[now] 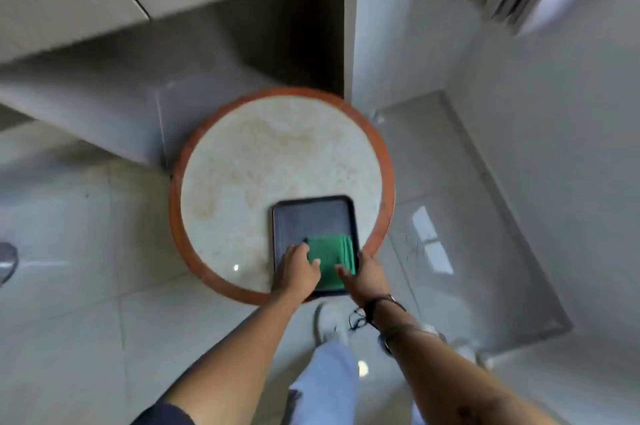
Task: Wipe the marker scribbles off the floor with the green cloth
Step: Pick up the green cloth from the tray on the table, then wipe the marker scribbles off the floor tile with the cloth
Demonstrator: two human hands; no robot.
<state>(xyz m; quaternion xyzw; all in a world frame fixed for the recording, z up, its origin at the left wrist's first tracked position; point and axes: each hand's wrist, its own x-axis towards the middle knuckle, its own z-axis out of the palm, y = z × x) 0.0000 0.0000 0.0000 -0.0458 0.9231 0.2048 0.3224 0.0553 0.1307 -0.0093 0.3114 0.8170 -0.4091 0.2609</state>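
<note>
A folded green cloth [330, 256] lies in the near part of a dark rectangular tray [311, 215], which sits on a round table. My left hand [294, 272] rests on the tray's left side with its fingers touching the cloth's left edge. Over the tray's near right corner is my right hand [365, 274], fingertips on the cloth's right side. Neither hand has lifted the cloth. Thin dark marker scribbles [414, 246] show on the glossy floor just right of the table.
The round table [249, 161] has a pale stained top and an orange-brown rim. A grey wall ledge and a dark recess [308, 29] lie beyond it. My feet in white shoes [330, 320] stand right below the table on pale floor tiles.
</note>
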